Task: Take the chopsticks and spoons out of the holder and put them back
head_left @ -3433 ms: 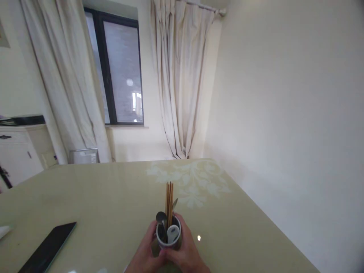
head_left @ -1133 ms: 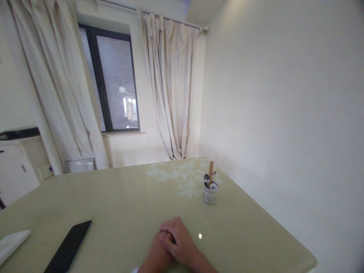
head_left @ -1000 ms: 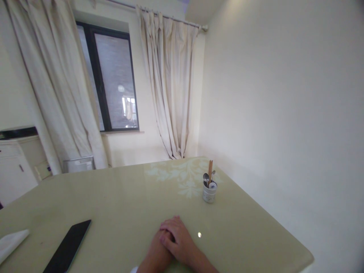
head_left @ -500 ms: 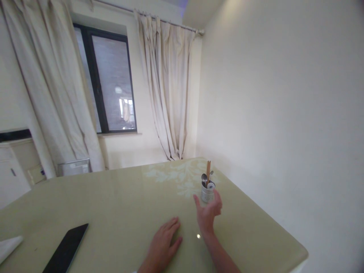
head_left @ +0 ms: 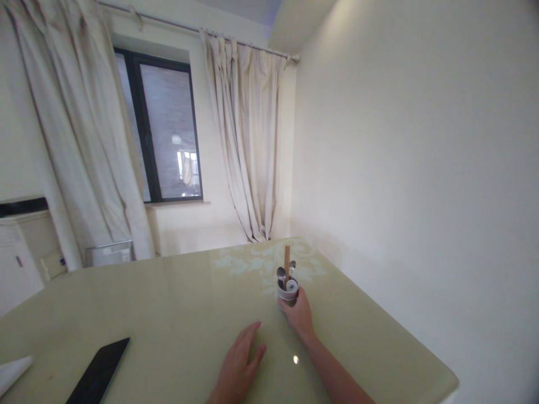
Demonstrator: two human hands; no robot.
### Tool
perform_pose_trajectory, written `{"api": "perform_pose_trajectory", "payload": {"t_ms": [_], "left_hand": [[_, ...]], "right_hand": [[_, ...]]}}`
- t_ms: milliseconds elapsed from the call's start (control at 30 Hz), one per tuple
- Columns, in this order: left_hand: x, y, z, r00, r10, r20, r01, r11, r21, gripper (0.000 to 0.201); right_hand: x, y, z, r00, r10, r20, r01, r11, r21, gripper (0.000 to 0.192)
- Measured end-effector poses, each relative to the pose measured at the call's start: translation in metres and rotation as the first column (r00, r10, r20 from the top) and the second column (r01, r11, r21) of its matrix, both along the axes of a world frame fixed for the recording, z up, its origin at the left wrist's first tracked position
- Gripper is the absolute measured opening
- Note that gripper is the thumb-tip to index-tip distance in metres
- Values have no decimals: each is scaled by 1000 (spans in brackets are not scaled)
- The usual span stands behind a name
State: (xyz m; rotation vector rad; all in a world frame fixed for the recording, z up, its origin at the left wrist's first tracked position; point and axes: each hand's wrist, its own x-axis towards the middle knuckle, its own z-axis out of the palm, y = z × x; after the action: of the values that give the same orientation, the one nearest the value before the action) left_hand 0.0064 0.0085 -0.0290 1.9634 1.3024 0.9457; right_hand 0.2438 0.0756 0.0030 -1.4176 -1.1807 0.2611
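Note:
My right hand [head_left: 300, 312] is wrapped round a grey utensil holder [head_left: 287, 294], thumb in front and fingers along its right side. Chopsticks [head_left: 287, 261] stand up out of the holder, with a metal spoon [head_left: 281, 274] on the left and another metal spoon [head_left: 292, 265] at the right. A white round piece with a blue mark [head_left: 292, 286], perhaps a ceramic spoon, shows at the rim. Nearer to me, my left hand [head_left: 241, 359] is open on or just above the table, fingers apart, holding nothing.
The pale green glossy table [head_left: 168, 314] bears a dark flat tablet-like slab [head_left: 99, 371] at the left and a white item [head_left: 14, 373] at the left edge. A bare wall [head_left: 400, 168] runs along the right side. Curtains [head_left: 252, 140] and a window [head_left: 168, 129] are behind.
My right hand has closed round the utensil holder, which has shifted left and a little nearer. My left hand's fingers have lifted and spread slightly. The view has tilted slightly up.

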Motion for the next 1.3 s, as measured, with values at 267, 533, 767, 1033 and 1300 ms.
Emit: {"api": "perform_pose_trajectory", "payload": {"t_ms": [267,533,767,1033,1300], "left_hand": [[-11,18,4,751,340,566,-310,939,-152,79],[-32,49,83,740,333,584,-397,918,-21,67],[-22,94,155,880,101,465,-63,993,-96,72],[-26,78,165,891,39,452,-34,999,-19,49],[-23,65,194,777,79,624,-173,981,91,56]], "right_hand": [[-94,-31,-5,948,305,95,-304,952,-22,50],[-104,-51,-7,882,429,196,-432,901,-25,52],[-103,-57,4,842,493,217,-493,868,-57,55],[-104,-58,8,840,518,161,-511,855,-87,58],[-102,-58,4,841,519,153,-515,854,-70,60]]}}
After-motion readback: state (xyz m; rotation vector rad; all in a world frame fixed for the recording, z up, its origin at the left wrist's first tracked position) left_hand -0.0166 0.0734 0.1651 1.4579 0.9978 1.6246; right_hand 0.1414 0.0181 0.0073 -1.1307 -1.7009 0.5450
